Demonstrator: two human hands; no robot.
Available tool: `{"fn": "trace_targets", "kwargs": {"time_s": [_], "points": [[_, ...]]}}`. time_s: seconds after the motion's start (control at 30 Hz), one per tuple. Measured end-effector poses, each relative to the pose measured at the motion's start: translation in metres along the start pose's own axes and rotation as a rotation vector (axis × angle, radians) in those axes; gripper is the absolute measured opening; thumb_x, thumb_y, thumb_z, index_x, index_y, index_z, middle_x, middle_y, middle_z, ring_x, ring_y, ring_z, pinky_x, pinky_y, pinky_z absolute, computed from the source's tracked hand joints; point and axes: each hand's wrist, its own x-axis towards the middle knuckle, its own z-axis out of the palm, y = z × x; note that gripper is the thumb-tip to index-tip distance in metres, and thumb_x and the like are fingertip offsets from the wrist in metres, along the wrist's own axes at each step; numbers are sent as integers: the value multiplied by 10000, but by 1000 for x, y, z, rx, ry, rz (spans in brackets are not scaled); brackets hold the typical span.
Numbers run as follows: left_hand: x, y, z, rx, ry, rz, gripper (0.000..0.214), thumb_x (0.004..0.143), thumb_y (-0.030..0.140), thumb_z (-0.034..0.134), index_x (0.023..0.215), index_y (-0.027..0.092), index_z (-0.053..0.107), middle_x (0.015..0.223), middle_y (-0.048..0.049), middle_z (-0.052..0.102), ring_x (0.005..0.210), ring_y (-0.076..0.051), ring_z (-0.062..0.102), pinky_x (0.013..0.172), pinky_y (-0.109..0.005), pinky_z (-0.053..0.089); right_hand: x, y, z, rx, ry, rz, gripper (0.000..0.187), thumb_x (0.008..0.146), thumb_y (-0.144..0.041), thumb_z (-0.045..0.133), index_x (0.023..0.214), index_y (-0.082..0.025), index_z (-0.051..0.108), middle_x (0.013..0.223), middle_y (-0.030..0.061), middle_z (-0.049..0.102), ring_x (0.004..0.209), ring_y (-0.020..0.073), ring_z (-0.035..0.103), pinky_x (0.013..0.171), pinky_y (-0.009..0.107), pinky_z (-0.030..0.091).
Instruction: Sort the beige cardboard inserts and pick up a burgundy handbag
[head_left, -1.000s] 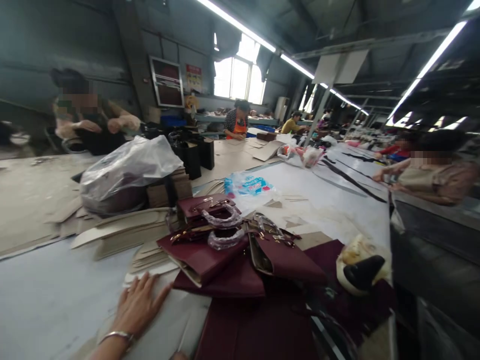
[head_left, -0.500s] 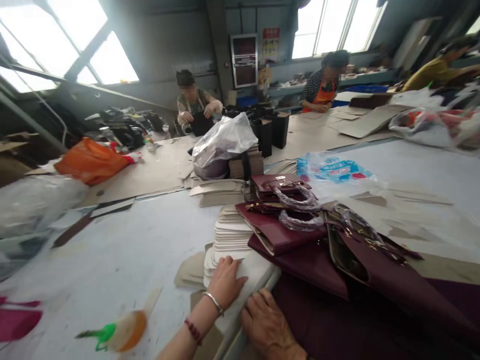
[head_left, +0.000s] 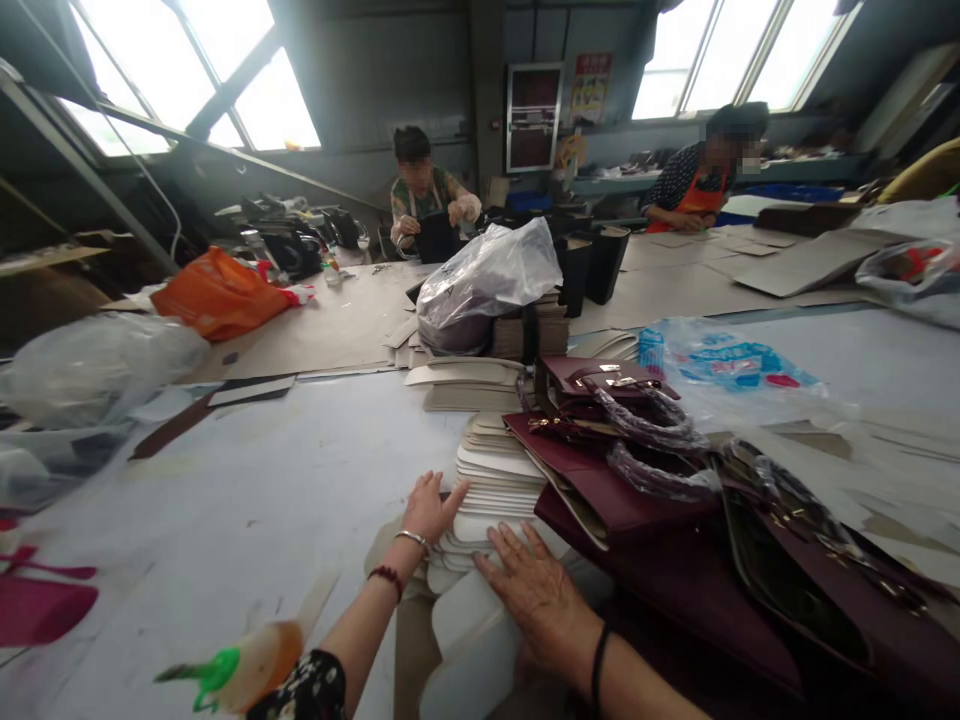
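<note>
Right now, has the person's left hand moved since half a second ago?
Yes: judged against the burgundy bags, the left hand has moved left and farther forward.

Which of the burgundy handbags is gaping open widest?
The rightmost handbag: its wide mouth shows a dark interior. The handbag to its left, nearer the right hand, shows only a narrow gap, and no other gapes so.

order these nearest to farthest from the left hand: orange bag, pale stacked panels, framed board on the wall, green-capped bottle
From the left hand:
1. Pale stacked panels, just to its right
2. Green-capped bottle, near left
3. Orange bag, farther off, back left
4. Framed board, on the back wall
</note>
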Motion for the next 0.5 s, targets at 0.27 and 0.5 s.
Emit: {"fn": "trace_targets", "kwargs": {"time_s": [0.27,0.5], "points": [[73,59,-4,-92,2,-114,768,724,566,585,1163,-60,522,1328,-312,362,1273,-398,314,1066,-418,250,17,3,48,-278,233,10,265,909,-238,427,1124,-182,571,1209,160,562,1119,322,532,891,497,464],[83,60,-13,-297,-11,-209,788,601,575,697,1118,20,481,1128,-243,536,1068,-333,511,879,-383,410,11,0,46,-328,703,-6,94,797,-248,541,880,-205,529,736,31,550,774,216,496,915,396,329]]}}
